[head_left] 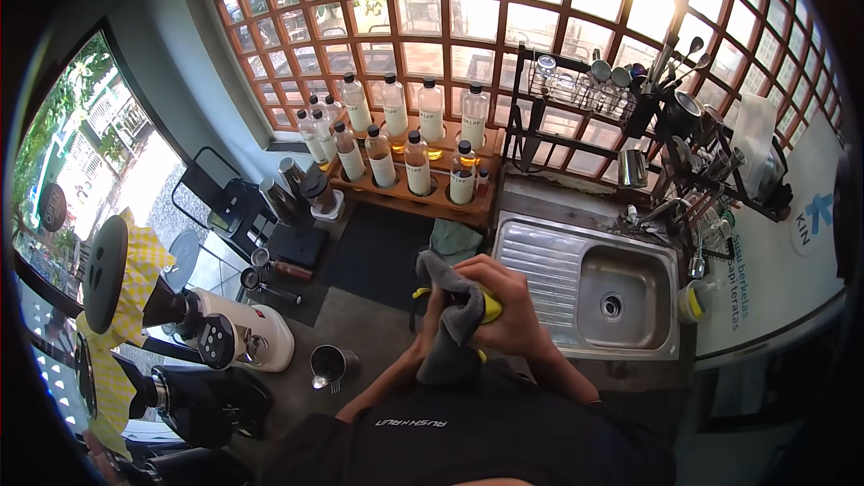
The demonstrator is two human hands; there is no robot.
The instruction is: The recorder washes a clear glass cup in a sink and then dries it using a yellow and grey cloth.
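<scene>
Both hands meet in front of my chest around a grey cloth (453, 344) with yellow edging. My right hand (503, 297) grips the cloth from the right side, where a yellow part shows under the fingers. My left hand (432, 317) is on the cloth's left side, its fingers mostly covered by the fabric. Whether something is wrapped inside the cloth cannot be seen. Just beyond the hands a green cloth (455, 237) lies on the counter by a black mat (381, 256). A metal cup (331, 366) stands on the counter to the left.
A wooden rack (405, 196) holds several capped bottles. At right are a steel sink (540, 283) and a loaded dish rack (580, 142). Two portafilters (270, 287), metal shakers (278, 199) and a white coffee grinder (270, 337) stand or lie at left.
</scene>
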